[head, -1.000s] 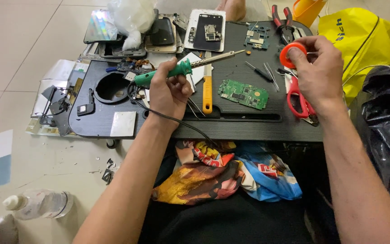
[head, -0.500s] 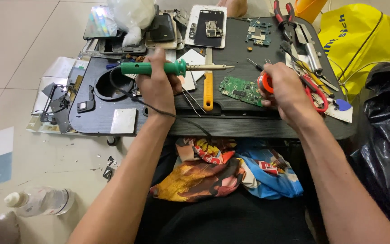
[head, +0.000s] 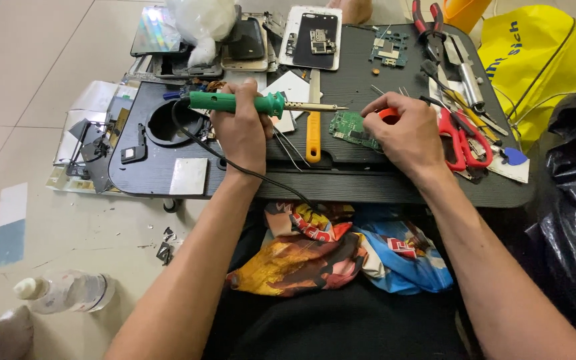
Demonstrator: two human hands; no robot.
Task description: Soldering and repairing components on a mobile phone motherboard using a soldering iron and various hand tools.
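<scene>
Now, worktop (head: 341, 183): the dark tray is carrying the loose parts and both hands.
Change: the right hand (head: 405, 137) is settling low beside the green circuit board (head: 349, 127), lifted a second ago; contact work seems at hand.
Left hand (head: 240, 130): its grip is wrapping tight around the green soldering iron (head: 235, 102), tip pointing right.
Right grip: fingers are pinching something orange (head: 389, 115), probably a solder spool.

One soldering iron (head: 248, 103) – two circuit boards (head: 349, 128) (head: 388, 52) – one red scissors (head: 463, 137), one pliers (head: 429, 23), one plastic bottle (head: 65, 292).
</scene>
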